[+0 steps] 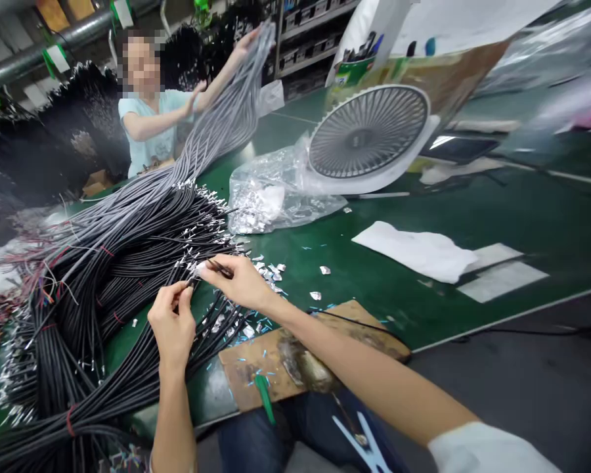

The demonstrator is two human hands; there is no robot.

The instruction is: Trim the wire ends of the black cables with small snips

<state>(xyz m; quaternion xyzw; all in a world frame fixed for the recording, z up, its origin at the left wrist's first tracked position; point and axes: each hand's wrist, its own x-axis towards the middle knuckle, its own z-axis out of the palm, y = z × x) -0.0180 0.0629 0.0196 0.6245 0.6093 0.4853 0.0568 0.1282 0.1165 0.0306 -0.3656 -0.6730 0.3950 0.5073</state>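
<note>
My left hand is closed in a pinch on the end of a black cable. Just to its right, my right hand is closed on a slim dark tool that looks like tweezers. A small whitish piece shows at the right fingertips; whether it is foil or a cable end, I cannot tell. Beneath and behind both hands lies a large heap of black cables with silvery tips. Scraps of foil and bits of blue are strewn beside my right hand.
Across the green table, a co-worker lifts a bundle of grey cables. A clear plastic bag lies before a round fan. White paper is on the right. Near my lap are a stained wooden board and light-blue-handled pliers.
</note>
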